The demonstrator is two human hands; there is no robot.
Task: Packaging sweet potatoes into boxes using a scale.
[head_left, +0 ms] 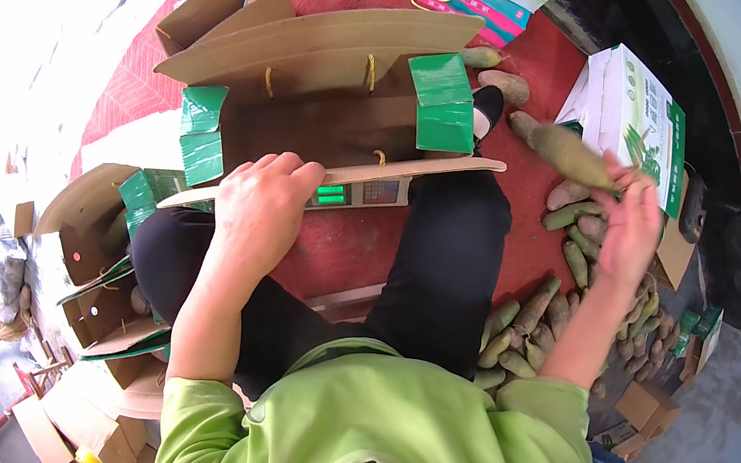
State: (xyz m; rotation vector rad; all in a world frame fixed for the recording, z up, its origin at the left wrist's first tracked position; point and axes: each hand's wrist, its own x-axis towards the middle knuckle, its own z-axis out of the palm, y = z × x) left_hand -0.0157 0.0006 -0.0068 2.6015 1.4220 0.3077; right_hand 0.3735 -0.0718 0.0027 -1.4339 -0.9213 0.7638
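From the head view, with twelve at the top: the right hand point(630, 232) has its thumb and fingers closed on the narrow end of a radish point(569, 154), though blur hides exactly how the tips meet it. A hold so near one end probably lets the thick end swing, so a firmer wrap nearer the middle, without a hard squeeze, would likely steady it. The left hand point(267, 201) has its fingers curled over the near flap point(444, 168) of the box point(319, 68); a light pull there should be enough, as leaning on it could crease the card.

The radish points away from the right fingers toward ten o'clock, its bulk beyond their tips and outside the palm. From that hand, the box lies between nine and ten o'clock, well apart, and the heap point(525, 329) at seven. From the left hand, the scale point(382, 192) sits at three o'clock.
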